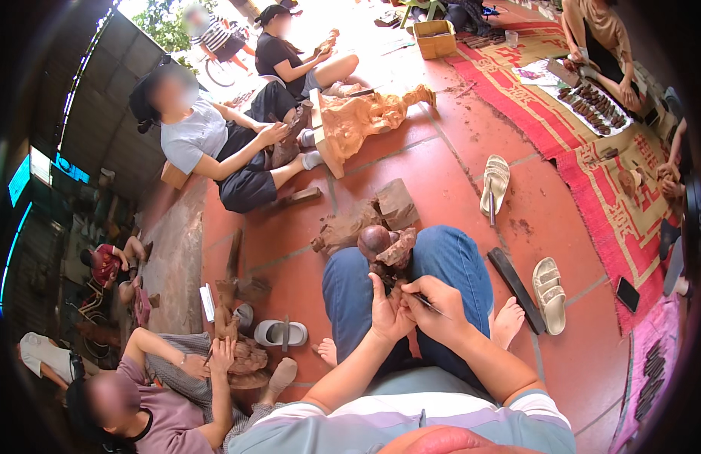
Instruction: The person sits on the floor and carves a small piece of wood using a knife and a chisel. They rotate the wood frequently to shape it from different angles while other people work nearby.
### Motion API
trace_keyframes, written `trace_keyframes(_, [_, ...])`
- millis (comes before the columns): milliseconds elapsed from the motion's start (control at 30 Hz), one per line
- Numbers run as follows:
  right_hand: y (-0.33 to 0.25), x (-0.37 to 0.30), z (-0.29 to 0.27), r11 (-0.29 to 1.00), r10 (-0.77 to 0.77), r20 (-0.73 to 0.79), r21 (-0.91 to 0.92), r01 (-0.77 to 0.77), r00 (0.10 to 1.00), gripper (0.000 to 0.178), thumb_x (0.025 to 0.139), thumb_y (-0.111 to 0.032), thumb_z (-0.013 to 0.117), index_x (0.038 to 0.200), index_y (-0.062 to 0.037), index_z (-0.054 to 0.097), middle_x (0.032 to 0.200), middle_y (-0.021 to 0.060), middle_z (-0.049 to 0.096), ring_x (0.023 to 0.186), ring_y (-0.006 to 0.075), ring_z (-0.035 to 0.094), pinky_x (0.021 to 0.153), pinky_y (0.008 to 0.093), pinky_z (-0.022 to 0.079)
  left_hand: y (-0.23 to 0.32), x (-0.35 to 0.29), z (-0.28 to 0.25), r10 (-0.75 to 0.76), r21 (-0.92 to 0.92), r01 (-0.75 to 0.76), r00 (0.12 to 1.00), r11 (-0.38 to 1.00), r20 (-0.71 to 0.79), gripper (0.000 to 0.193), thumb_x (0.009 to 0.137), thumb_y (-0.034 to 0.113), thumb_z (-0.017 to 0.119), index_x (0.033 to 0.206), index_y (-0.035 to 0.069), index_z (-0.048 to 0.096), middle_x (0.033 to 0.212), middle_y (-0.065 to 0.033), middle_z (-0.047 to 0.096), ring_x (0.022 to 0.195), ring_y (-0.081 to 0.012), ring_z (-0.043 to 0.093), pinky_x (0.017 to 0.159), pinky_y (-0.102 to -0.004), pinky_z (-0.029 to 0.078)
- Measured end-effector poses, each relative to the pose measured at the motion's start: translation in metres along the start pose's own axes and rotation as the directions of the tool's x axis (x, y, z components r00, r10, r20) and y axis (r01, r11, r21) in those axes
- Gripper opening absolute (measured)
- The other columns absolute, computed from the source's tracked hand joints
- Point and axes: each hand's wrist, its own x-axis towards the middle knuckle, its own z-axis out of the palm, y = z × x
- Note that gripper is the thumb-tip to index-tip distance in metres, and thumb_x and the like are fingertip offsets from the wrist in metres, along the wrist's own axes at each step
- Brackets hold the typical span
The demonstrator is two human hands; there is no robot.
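A dark reddish-brown wood carving (pixel 392 246) with a smooth rounded top stands between my knees. My left hand (pixel 390 316) is just below it, palm turned up and thumb stretched out toward its base; its other fingers are partly hidden. Touching that palm, my right hand (pixel 441 304) pinches a thin, dark carving tool (pixel 428 304), whose shaft points back to the lower right. The tool's tip is hidden among the fingers and the shaded base of the carving.
Rough wood blocks (pixel 397 204) lie ahead of my knees. A dark bar (pixel 515 291) and a sandal (pixel 549 295) are at my right. Co-workers sit ahead and at left, near a large pale carving (pixel 366 121). A red mat (pixel 592 197) with a phone (pixel 627 294) stretches along the right.
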Motion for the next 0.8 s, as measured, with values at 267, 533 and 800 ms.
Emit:
trace_keyframes(267, [0.002,0.0,0.008,0.993,-0.057,0.014,-0.104,0.058,0.998,0.012,0.076,0.003,0.067,0.086,0.0025,0.061,0.078,0.0146,0.062,0.068,0.024,0.065,0.06,0.0295,0.051,0.002,0.004,0.0,-0.011,-0.12,0.015,0.999,0.993,0.034,0.072,0.082,0.073,0.038,0.107,0.01,0.062,0.099,-0.0058,0.066,0.084,-0.0143,0.063,0.072,-0.0248,0.05])
trace_keyframes(533, [0.003,0.002,0.009,0.997,0.039,-0.094,-0.058,-0.045,0.995,0.013,0.077,0.004,0.064,0.09,0.0022,0.061,0.083,0.0158,0.063,0.073,0.0281,0.065,0.065,0.0298,0.051,-0.002,0.008,0.009,0.004,-0.193,0.0,1.0,0.981,0.019,0.072,0.084,0.07,0.039,0.112,0.007,0.06,0.103,-0.0078,0.065,0.093,-0.0169,0.062,0.086,-0.0272,0.048])
trace_keyframes(800, [-0.002,0.002,0.006,0.99,-0.009,-0.059,-0.14,0.001,0.998,0.014,0.076,0.002,0.066,0.089,0.0013,0.062,0.078,0.0129,0.062,0.067,0.0239,0.064,0.06,0.0276,0.05,-0.001,0.002,0.022,-0.039,-0.21,0.022,0.996,0.977,-0.077,0.07,0.082,0.074,0.038,0.103,0.012,0.064,0.1,-0.0051,0.066,0.077,-0.0121,0.062,0.064,-0.0213,0.049])
